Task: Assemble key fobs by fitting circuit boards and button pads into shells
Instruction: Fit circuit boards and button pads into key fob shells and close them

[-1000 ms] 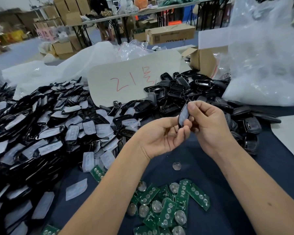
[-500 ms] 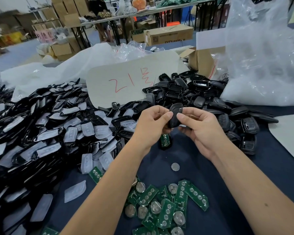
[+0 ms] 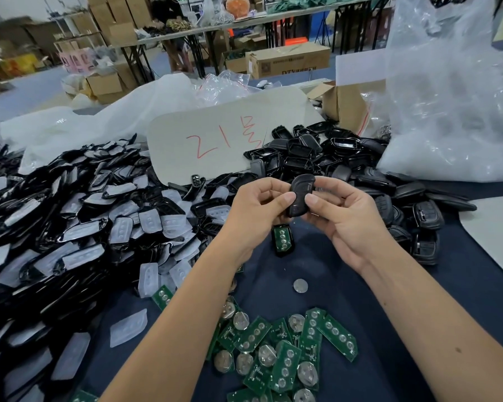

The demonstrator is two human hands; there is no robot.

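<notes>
Above a bench (image 3: 346,288) draped in dark blue cloth, both hands pinch one smooth, black, oval key fob shell (image 3: 300,195), the left hand (image 3: 256,211) and right hand (image 3: 344,219) each clamped on a side. Below it lies an open shell holding a green circuit board (image 3: 283,239). Loose green boards with round silver coin cells (image 3: 282,352) lie nearer. Translucent rubbery button pads (image 3: 145,221) cover glossy shells at left. A grey card (image 3: 224,140) bears red handwriting, "21" legible.

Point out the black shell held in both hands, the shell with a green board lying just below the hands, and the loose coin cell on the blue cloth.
black shell (image 3: 301,195), head view, middle of its outer face.
shell with green board (image 3: 283,239), head view, on the board.
coin cell (image 3: 300,285), head view, its centre.
</notes>
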